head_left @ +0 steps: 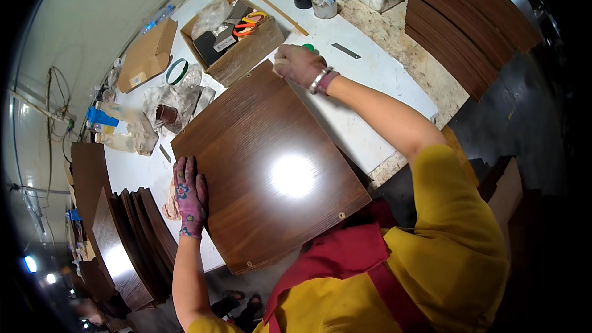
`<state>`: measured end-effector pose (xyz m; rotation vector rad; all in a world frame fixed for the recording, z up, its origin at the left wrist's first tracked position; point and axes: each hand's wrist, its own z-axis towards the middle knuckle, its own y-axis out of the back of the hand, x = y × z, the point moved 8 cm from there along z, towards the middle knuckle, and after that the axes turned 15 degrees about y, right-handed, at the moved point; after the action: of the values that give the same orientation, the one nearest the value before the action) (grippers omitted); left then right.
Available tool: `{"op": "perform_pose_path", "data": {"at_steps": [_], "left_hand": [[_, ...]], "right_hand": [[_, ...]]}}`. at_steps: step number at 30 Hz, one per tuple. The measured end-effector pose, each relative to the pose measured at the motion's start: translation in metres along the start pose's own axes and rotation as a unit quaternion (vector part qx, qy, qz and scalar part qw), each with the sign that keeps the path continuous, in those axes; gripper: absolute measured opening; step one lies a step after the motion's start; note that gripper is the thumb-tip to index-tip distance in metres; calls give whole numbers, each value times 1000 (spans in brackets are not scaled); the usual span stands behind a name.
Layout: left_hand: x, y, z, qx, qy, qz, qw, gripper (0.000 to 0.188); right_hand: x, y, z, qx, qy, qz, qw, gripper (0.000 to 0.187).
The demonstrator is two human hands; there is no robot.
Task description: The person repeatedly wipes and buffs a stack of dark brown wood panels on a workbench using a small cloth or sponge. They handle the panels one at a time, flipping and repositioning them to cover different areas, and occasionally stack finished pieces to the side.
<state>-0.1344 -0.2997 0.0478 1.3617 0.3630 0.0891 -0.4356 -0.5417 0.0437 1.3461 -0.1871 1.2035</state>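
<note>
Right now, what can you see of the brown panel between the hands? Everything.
The brown panel is flat, roughly rectangular, dark with a wood-like grain, and glossy: a bright patch of light reflects off it. Small pale fittings or holes show near its corners. It lies turned at an angle on the white worktop, its near edge apparently overhanging toward the person. The gloved left hand rests at its left edge; the gloved right hand is at its far right corner.

Glossy wood-grain panel (pixel 246 139) between cloth-gloved left hand (pixel 190 197) and right hand (pixel 299 65), matt cardboard box (pixel 250 53) left of the right hand, shiny metal bracelet (pixel 319 79) at its wrist
</note>
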Motion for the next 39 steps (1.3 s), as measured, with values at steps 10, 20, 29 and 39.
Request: {"op": "perform_pose_path", "data": {"at_steps": [10,20,29,39], "left_hand": [[-2,4,-4,-16,-24,-16,999,42],[6,-3,-6,-12,-67,-19,998,43],[7,-15,-1,-11,-152,-56,987,41],[16,-14,-1,-22,-171,-82,982,42]], "right_hand": [[43,20,-155,43,-39,69,996,35],[108,48,-293,34,-113,-45,992,32],[133,54,-341,-294,-166,-21,941,35],[184,-25,-334,-286,-45,-161,943,28]]}}
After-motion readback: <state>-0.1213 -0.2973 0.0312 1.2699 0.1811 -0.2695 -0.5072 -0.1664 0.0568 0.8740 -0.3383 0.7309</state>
